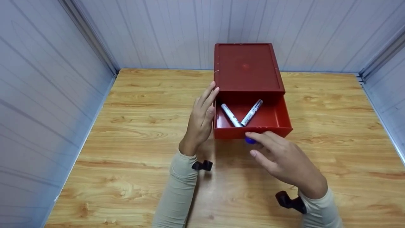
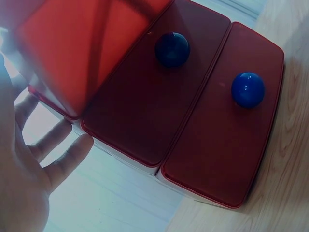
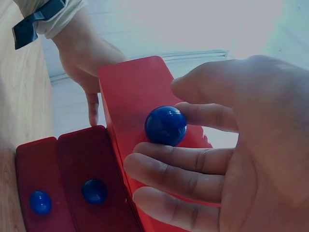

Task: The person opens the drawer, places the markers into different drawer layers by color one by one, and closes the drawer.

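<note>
A red drawer cabinet [image 1: 246,68] stands on the table with its top drawer [image 1: 269,115] pulled out. Two white marker pens, a left one [image 1: 231,115] and a right one [image 1: 252,112], lie in that drawer, their lower ends close together. My left hand [image 1: 201,118] rests along the cabinet's left side, fingers extended. At the front of the drawer, my right hand [image 1: 281,155] has its fingers around the round blue knob [image 3: 165,125]; the thumb stands apart from it. Whether the fingertips press the knob or only lie beside it is hard to tell.
Below the open drawer are two closed drawers, the middle one [image 2: 145,96] and the bottom one [image 2: 217,130], each with a blue knob. Pale panel walls [image 1: 177,34] enclose the wooden table [image 1: 133,142] at the back and sides.
</note>
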`<state>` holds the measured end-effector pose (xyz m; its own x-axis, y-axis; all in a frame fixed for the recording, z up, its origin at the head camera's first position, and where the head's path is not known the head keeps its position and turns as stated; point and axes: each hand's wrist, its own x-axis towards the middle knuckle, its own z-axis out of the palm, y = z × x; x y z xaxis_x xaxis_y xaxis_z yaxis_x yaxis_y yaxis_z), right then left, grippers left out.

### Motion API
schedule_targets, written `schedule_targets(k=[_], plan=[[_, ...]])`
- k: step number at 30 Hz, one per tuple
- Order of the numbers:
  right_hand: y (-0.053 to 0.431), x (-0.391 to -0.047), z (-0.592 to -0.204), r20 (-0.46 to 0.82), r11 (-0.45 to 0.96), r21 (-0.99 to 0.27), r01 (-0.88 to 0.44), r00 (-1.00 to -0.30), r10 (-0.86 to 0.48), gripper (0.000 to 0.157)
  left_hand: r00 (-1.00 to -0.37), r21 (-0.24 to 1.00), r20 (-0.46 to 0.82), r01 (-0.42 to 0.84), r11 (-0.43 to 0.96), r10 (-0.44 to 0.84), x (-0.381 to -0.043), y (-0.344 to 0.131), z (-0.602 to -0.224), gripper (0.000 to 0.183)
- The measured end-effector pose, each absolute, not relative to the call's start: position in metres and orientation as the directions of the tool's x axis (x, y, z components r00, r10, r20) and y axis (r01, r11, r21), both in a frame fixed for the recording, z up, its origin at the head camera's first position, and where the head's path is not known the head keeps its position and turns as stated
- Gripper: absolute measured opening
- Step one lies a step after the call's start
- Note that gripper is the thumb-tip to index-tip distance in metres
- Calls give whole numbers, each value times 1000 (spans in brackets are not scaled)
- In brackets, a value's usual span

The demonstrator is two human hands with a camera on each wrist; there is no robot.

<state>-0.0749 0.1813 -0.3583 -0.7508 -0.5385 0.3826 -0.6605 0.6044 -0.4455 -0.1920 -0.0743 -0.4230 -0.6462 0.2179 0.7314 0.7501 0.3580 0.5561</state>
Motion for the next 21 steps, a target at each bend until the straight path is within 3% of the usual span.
schedule_targets(k=[10,21], plan=[[181,-85,-356,386,583,-499,-641,-767,-513,46,-639,554,738,758,345,217,-194,-73,-423,55],[173,-87,-361,455,601,-451,-660,-749,-481,46,-640,564,741,756,332,201,-194,-74,-424,58]])
